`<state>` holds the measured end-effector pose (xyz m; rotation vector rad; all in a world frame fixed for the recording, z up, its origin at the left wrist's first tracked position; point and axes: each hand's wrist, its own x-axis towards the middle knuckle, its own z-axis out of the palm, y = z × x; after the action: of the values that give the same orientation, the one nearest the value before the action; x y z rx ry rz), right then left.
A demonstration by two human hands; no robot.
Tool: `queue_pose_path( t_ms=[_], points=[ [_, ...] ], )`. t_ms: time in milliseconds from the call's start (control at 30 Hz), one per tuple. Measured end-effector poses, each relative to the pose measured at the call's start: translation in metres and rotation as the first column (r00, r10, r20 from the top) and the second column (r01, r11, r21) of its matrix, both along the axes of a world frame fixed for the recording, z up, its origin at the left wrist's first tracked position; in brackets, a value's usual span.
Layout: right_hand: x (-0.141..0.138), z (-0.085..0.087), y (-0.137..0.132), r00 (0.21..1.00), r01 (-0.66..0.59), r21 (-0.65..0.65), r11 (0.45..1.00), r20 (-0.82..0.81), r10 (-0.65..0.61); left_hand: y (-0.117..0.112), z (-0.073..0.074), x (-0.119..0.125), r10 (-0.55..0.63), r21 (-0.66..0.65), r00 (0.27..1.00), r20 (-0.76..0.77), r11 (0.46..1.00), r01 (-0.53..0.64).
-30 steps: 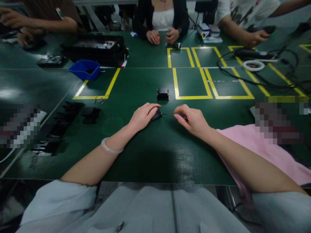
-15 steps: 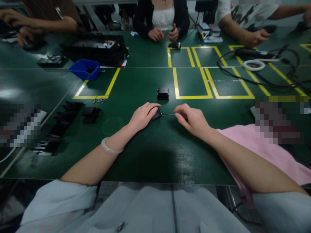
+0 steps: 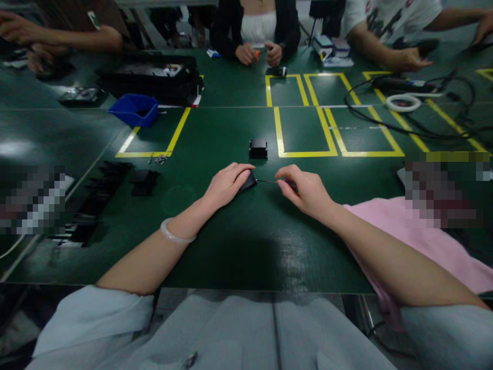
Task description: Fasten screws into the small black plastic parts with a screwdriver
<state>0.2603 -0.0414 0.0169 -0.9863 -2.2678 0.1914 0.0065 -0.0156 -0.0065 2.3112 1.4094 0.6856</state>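
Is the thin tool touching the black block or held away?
Touching, it appears: the thin tool runs from the right hand to the black block. Whether it goes inside is unclear.

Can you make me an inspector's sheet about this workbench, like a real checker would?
Surface: green table marked with yellow tape.
Job's things: small black part; thin tool, its tip at that part's edge; another black part just beyond.
Clutter: blue bin, loose screws, pink cloth, dark pieces on the left.
Hands: left hand holds the small black part; right hand holds the tool.
Cables: black cable looping at far right.
Surroundings: three people across the table.
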Motion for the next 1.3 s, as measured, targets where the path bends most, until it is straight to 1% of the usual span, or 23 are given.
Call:
queue_pose_path(
  t_ms=[133,367,567,800,1033,1300],
  points=[
    [-0.0005,0.0001,-0.0005,1.000,-0.002,0.025,1.000,-0.017,0.002,0.0000,-0.0001,-0.0002,-0.001,-0.002,1.000,0.007,1.000,0.001],
    [0.0010,0.0015,0.0003,1.000,-0.015,-0.026,1.000,0.016,0.016,-0.0006,0.0009,0.0002,0.001,-0.002,1.000,0.004,1.000,-0.001],
    [-0.0006,0.0001,-0.0008,1.000,-0.015,0.008,1.000,-0.021,0.016,0.0003,0.0005,0.0000,-0.002,-0.003,1.000,0.008,1.000,0.002],
    [0.0015,0.0008,0.0010,1.000,-0.022,-0.034,0.999,0.004,0.022,-0.0002,0.0002,-0.0002,-0.003,-0.002,1.000,0.014,1.000,0.003],
    [-0.0001,-0.0011,-0.0001,1.000,-0.008,-0.004,1.000,-0.030,0.008,0.0005,-0.0005,-0.0002,0.002,-0.004,1.000,0.001,1.000,-0.002],
    [0.0009,0.0004,0.0004,1.000,-0.006,-0.040,0.999,0.020,0.007,0.0000,0.0016,0.0006,0.002,-0.003,1.000,0.003,1.000,-0.002]
  ],
)
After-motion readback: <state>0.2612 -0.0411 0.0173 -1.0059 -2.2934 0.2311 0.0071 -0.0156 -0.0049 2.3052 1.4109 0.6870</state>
